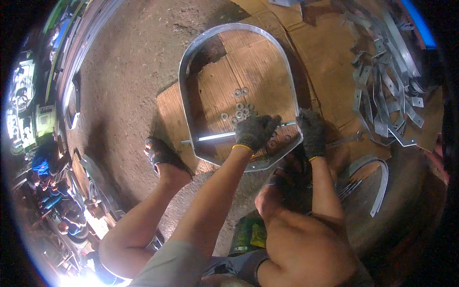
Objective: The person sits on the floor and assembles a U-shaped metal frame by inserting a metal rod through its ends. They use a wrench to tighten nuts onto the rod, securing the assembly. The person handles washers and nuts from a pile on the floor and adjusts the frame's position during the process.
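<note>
A flat metal strap bent into an arch-shaped frame (182, 82) lies on cardboard, its angled end nearest me. A thin metal rod (217, 137) runs across it, poking out past the left side. My left hand (255, 132), in a dark glove, is closed around the rod inside the frame. My gloved right hand (311, 133) is closed at the frame's right side, by the rod's right end; its fingertips are partly hidden. Several washers (239, 114) lie on the cardboard inside the frame, a few of them beside my left hand.
Bent metal brackets (382, 95) are heaped at the far right. A wrench (348, 139) and a curved metal strap (382, 189) lie right of my right arm. Beneath the frame is cardboard (215, 83). My sandalled left foot (162, 155) rests left of the frame. A green container (248, 234) stands between my legs.
</note>
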### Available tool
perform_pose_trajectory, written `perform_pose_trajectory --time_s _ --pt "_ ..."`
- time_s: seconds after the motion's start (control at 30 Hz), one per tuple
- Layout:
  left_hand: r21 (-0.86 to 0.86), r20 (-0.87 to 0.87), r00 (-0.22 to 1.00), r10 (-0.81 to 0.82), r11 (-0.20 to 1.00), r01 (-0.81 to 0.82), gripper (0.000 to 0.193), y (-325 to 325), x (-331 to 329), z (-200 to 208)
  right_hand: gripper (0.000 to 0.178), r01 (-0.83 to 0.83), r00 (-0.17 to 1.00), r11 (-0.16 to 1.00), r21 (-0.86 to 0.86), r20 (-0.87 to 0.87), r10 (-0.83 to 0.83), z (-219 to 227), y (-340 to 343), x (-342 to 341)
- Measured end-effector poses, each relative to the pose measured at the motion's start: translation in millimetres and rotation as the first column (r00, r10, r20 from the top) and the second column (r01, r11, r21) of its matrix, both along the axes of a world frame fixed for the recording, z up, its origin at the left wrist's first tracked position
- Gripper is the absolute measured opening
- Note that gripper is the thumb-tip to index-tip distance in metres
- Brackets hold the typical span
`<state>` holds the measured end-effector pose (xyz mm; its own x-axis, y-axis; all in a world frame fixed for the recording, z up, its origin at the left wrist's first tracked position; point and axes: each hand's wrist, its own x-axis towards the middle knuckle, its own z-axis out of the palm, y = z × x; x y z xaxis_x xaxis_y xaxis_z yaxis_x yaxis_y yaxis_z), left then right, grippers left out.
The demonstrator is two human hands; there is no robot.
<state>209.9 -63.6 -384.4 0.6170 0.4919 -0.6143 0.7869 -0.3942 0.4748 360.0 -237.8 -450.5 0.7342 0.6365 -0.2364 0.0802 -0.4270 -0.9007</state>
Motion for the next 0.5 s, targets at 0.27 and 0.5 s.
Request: perform_pose_trajectory --time_s 0.27,0.5 --pt "0.001 -0.042 0.998 -0.046 0.999 0.046 0.058 2.6 -0.9 -3.3 0.025 -0.030 0.998 0.999 0.016 0.062 0.029 17.6 4.2 -0.2" --pt "0.012 -0.010 0.991 -0.130 0.991 0.130 0.058 0.7 -0.7 -11.9 0.025 0.017 1.000 0.999 0.046 -0.008 -0.017 -1.7 -2.6 1.9"
